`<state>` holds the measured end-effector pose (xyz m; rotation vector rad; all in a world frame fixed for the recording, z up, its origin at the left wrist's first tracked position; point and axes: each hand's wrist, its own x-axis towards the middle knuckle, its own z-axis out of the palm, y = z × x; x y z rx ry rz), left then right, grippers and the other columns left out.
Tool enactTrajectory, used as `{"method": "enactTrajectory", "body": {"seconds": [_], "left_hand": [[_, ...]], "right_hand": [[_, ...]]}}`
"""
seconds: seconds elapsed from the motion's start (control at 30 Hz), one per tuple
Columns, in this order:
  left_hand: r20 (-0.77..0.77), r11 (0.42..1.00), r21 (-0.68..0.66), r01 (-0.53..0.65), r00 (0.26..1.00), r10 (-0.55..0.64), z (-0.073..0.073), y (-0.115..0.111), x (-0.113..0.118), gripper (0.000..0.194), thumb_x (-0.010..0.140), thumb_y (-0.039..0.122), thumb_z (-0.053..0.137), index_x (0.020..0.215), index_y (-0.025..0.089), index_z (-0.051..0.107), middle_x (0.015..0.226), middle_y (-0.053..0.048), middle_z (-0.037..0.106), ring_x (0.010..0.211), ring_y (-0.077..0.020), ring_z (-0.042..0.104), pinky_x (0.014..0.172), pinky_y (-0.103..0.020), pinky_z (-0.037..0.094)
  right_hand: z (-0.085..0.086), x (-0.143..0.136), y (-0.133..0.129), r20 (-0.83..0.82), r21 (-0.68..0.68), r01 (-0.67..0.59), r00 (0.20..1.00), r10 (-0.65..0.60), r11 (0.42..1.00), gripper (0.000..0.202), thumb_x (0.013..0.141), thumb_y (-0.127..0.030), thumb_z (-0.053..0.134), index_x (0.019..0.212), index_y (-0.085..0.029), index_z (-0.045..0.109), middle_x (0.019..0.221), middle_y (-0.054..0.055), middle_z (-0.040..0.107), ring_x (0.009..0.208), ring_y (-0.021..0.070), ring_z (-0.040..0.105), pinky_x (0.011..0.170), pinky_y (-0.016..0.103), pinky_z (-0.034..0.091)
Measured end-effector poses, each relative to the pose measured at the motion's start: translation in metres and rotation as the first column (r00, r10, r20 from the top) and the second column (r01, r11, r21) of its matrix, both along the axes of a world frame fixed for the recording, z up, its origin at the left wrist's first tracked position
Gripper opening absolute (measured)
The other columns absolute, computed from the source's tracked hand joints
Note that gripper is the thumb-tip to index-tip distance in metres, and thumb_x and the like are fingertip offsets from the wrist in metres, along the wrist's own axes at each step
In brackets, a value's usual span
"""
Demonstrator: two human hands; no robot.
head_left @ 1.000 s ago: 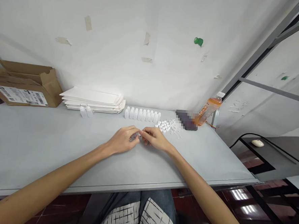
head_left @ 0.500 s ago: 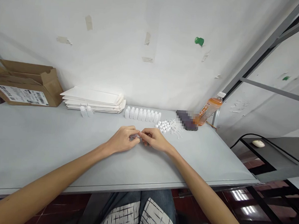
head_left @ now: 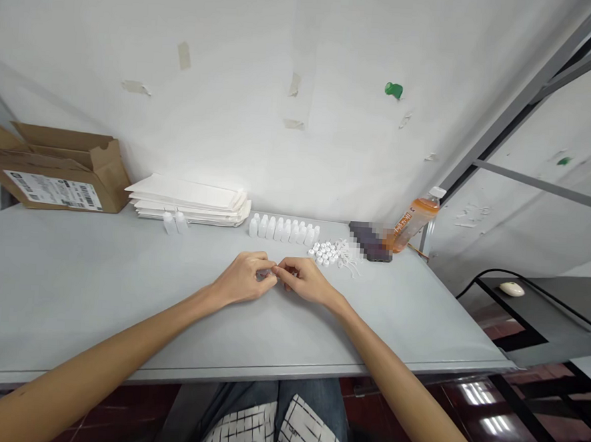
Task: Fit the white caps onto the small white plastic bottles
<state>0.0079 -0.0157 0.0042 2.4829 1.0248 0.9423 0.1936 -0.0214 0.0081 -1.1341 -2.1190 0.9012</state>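
My left hand (head_left: 245,276) is closed around a small translucent plastic bottle (head_left: 265,273), mostly hidden by the fingers. The fingertips of my right hand (head_left: 304,279) are pinched together at the bottle's end, meeting the left fingers. Whatever they grip is too small and covered to make out. Behind the hands stands a cluster of similar small white bottles (head_left: 279,230). Right of these lie several loose white caps (head_left: 324,252) and a heap of small white thin-tailed pieces (head_left: 347,256). Two bottles with needle-like tips (head_left: 175,223) stand farther left.
On the grey table (head_left: 178,334), a stack of white flat packets (head_left: 189,201) lies against the wall beside an open cardboard box (head_left: 68,170). A dark phone (head_left: 377,244) and a leaning bottle of orange drink (head_left: 414,220) are at the back right.
The view has shifted slightly. Both hands stay together in nearly the same place, with the fingers moving a little around the small bottle, which shows less now.
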Motion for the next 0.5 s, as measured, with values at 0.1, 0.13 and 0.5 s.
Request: {"method": "enactTrajectory", "body": {"seconds": [0.1,0.13,0.5], "left_hand": [[-0.001,1.0,-0.005,-0.006,1.0,0.006,0.0,-0.0002,0.0001,0.022,0.075,0.017,0.049,0.065,0.016,0.069,0.06,0.0,0.051,0.052,-0.0102,0.044,0.054,-0.024,0.034],[-0.004,1.0,-0.002,-0.006,1.0,0.006,0.0,-0.0003,0.0002,0.022,0.074,0.017,0.049,0.065,0.016,0.069,0.06,0.0,0.052,0.052,-0.0103,0.044,0.054,-0.024,0.035],[0.0,1.0,0.011,-0.008,1.0,0.008,-0.0001,0.0004,-0.0008,0.023,0.079,0.017,0.047,0.07,0.015,0.069,0.065,-0.001,0.055,0.054,-0.0104,0.046,0.055,-0.025,0.036]], "right_hand": [[0.0007,0.0001,-0.0004,0.0,0.001,-0.003,1.0,0.003,1.0,0.04,0.092,-0.049,0.05,0.074,-0.015,0.062,0.056,-0.002,0.057,0.054,0.0102,0.048,0.056,0.022,0.036],[0.001,0.0001,-0.0007,0.002,0.001,-0.002,1.0,0.002,1.0,0.039,0.092,-0.048,0.05,0.074,-0.015,0.062,0.055,-0.002,0.057,0.054,0.0101,0.047,0.056,0.022,0.036],[0.0053,0.0008,-0.0014,-0.074,-0.071,-0.006,0.997,0.0,0.997,0.038,0.091,-0.048,0.051,0.08,-0.014,0.065,0.055,-0.002,0.055,0.052,0.0096,0.049,0.056,0.023,0.038]]}}
